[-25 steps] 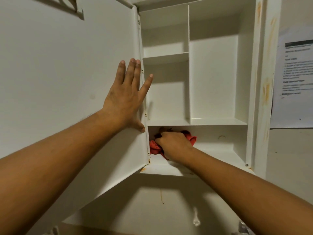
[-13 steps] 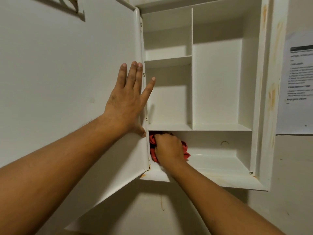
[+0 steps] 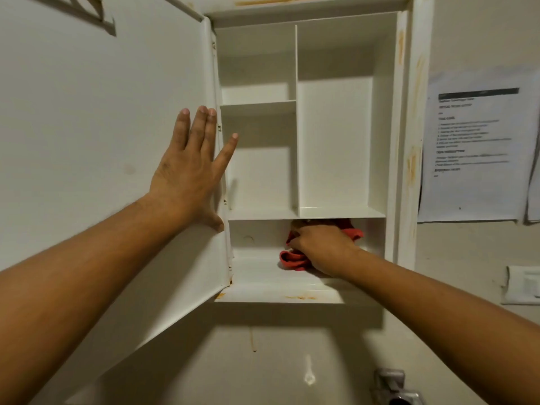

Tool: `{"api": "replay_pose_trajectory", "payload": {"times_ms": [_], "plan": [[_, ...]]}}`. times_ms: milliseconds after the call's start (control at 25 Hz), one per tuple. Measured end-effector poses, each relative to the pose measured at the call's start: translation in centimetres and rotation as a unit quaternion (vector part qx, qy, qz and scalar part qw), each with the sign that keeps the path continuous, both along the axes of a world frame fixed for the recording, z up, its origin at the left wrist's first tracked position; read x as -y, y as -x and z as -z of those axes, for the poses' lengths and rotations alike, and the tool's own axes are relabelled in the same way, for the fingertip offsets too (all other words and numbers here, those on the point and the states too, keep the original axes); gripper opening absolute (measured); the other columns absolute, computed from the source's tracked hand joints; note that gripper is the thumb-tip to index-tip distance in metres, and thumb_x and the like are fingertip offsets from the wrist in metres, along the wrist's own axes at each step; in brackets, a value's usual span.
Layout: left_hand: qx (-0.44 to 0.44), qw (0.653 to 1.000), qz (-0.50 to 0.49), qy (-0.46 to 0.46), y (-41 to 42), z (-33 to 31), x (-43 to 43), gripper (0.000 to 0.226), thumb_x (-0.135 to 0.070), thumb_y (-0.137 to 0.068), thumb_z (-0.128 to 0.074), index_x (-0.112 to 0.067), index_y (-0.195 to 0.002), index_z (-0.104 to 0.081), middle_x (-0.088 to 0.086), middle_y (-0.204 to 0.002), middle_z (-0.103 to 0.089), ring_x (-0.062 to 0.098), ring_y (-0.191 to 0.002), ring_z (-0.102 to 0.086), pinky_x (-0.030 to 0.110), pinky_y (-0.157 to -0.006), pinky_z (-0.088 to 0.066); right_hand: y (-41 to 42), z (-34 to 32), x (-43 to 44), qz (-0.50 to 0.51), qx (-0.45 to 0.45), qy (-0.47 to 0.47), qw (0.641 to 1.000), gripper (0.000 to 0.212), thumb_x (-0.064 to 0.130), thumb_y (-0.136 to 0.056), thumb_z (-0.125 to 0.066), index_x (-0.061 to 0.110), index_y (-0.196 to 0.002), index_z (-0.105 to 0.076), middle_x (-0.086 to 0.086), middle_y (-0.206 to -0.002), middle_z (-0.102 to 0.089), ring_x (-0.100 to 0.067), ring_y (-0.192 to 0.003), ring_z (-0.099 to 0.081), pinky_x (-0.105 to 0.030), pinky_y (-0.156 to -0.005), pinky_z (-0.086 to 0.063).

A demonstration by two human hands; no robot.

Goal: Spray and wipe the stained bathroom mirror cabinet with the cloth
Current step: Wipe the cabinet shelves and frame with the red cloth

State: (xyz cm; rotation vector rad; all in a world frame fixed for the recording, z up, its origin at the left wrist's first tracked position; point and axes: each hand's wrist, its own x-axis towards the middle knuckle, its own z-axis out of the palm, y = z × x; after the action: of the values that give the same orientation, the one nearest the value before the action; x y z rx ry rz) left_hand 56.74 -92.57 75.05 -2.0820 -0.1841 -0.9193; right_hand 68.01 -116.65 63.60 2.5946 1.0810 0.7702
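Observation:
The white mirror cabinet (image 3: 406,141) hangs open, with orange stains on its right frame and bottom lip. Its door (image 3: 102,141) swings out to the left. My left hand (image 3: 190,173) presses flat against the door's inner face near the hinge, fingers straight. Inside the bottom compartment my right hand (image 3: 321,248) grips a bunched red cloth (image 3: 293,260) against the shelf floor, right of the compartment's middle. Part of the cloth shows behind my knuckles; the rest is hidden under the hand.
Upper shelves hold nothing. A printed paper sheet (image 3: 473,147) is stuck to the wall right of the cabinet, with a wall switch (image 3: 523,285) below it. A metal tap (image 3: 391,387) shows at the bottom, and an orange drip stain (image 3: 252,339) runs down the wall under the cabinet.
My right hand has slid the red cloth from the left end of the bottom compartment toward the right. The left hand stays flat on the door.

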Motion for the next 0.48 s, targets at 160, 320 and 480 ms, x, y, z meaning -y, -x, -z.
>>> {"api": "replay_pose_trajectory", "payload": {"times_ms": [160, 320, 480], "plan": [[-0.008, 1.000, -0.004, 0.007, 0.0, -0.1, 0.0, 0.164, -0.109, -0.048, -0.039, -0.006, -0.153, 0.034, 0.040, -0.158, 0.027, 0.055, -0.148, 0.025, 0.064, -0.122, 0.005, 0.9, 0.4, 3.5, 0.140, -0.006, -0.086, 0.986, 0.032, 0.050, -0.088, -0.078, 0.024, -0.103, -0.065, 0.004, -0.097, -0.067, -0.019, -0.089, -0.070, -0.036, -0.083, -0.061], [-0.013, 1.000, 0.007, 0.008, -0.1, -0.2, 0.1, 0.164, -0.108, -0.049, -0.042, -0.006, -0.153, 0.033, 0.041, -0.159, 0.024, 0.056, -0.149, 0.023, 0.065, -0.122, 0.004, 1.3, 1.8, 2.3, 0.279, -0.012, -0.228, 0.933, 0.020, 0.021, -0.094, -0.073, 0.019, -0.082, -0.057, 0.001, -0.080, -0.059, -0.015, -0.070, -0.059, -0.030, -0.068, -0.053], [-0.014, 1.000, 0.003, 0.008, -0.1, -0.1, 0.2, 0.164, -0.106, -0.050, -0.045, -0.006, -0.154, 0.032, 0.042, -0.158, 0.023, 0.057, -0.149, 0.021, 0.066, -0.122, 0.002, 0.1, 2.6, 0.3, 0.311, -0.027, -0.496, 0.810, 0.018, 0.007, -0.095, -0.069, 0.002, -0.112, -0.067, -0.017, -0.116, -0.061, -0.038, -0.104, -0.064, -0.044, -0.089, -0.055]]}}
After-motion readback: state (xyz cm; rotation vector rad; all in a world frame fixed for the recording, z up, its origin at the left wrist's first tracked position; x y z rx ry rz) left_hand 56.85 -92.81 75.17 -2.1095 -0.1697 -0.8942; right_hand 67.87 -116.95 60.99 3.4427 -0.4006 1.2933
